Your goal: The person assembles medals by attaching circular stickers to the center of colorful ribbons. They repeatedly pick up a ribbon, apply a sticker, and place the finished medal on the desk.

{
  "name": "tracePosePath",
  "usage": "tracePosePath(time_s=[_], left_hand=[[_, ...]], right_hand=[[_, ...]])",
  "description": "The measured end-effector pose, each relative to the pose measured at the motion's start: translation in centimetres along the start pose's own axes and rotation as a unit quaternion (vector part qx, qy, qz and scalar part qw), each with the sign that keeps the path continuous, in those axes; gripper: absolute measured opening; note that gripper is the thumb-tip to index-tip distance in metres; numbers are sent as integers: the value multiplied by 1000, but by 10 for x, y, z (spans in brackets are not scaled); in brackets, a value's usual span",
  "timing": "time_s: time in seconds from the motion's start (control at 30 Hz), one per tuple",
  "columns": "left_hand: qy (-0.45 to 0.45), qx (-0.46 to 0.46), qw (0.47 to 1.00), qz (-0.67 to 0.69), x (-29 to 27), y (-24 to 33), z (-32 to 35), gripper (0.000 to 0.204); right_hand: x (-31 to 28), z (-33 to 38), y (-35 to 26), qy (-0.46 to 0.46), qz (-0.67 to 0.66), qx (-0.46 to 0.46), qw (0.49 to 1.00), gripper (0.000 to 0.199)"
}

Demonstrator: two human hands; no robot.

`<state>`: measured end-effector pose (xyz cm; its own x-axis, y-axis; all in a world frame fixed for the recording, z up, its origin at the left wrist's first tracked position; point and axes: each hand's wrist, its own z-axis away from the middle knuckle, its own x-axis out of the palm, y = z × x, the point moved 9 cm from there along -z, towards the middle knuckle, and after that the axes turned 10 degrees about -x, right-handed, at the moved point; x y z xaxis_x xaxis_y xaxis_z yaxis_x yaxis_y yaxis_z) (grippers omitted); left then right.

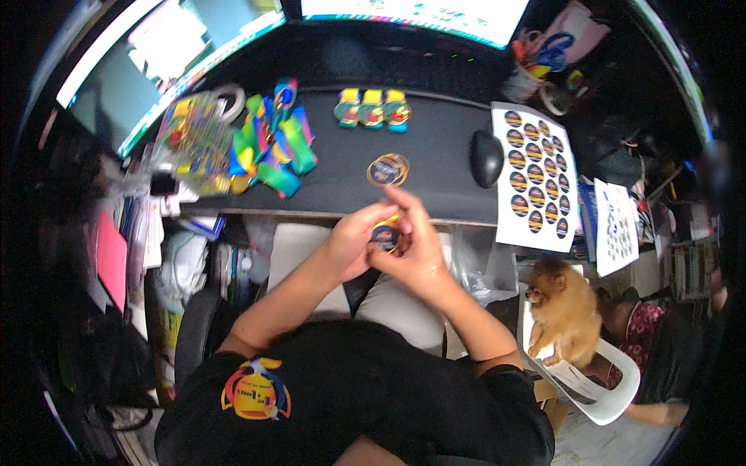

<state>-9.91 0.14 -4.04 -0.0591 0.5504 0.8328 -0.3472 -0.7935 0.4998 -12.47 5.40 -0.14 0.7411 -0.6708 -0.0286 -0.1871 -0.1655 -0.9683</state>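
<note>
Just past the desk's near edge, above my lap, I hold a round gold-rimmed medal with a dark printed face turned up. My left hand closes round its left side. Fingers and thumb of my right hand wrap its right side, hiding part of the rim. On the desk beyond my fingertips lies a small overlapping pile of gold-rimmed discs; the top one has a dark face. Farther back, three gold medals with folded colourful ribbons sit in a row.
Left on the desk are tangled rainbow ribbons, clear plastic packets and a tape roll. A black mouse and a sheet of round dark stickers lie right. A small brown dog sits on a white chair beside another person.
</note>
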Motion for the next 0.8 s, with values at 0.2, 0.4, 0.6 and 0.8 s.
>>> tracePosePath(time_s=[0.2,0.4,0.6,0.8], left_hand=[[119,92,988,-33,-2,5,5,21],[70,181,981,19,22,10,9,32],[99,279,955,0,8,23,22,37],[128,275,951,55,-3,34,27,37]], right_hand=[[-3,-1,-17,34,166,-164,972,46],[-8,-2,-28,81,197,-228,950,40],[-7,3,-17,66,168,-210,961,48],[3,-1,-16,36,195,-205,958,65]])
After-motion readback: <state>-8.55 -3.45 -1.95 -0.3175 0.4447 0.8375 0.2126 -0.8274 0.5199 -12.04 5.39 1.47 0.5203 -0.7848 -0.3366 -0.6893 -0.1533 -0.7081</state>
